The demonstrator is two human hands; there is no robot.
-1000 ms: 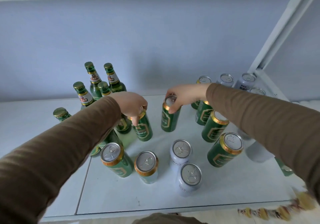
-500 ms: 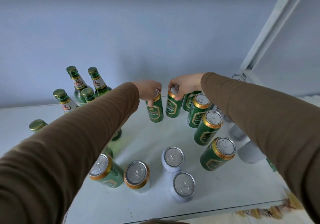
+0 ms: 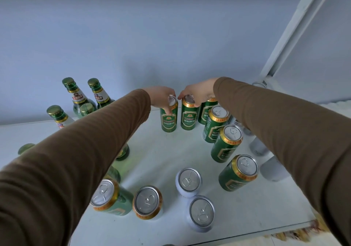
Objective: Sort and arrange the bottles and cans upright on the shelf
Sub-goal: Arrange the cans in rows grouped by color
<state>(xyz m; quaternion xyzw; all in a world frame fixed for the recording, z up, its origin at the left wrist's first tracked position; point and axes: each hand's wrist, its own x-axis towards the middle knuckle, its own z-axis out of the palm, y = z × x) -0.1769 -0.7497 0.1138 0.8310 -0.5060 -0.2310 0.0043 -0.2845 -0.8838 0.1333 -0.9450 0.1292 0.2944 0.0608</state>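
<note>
Your left hand (image 3: 161, 98) and right hand (image 3: 198, 93) each grip a green can (image 3: 169, 117) by its top, upright side by side at the shelf (image 3: 237, 213) back; release next, then fetch the front cans.

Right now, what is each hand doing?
Left hand: grips the top of a green can.
Right hand: grips the top of the neighbouring green can.

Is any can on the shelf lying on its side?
No: every visible can, including the green can gripped by the left hand, stands upright on the shelf.
</note>
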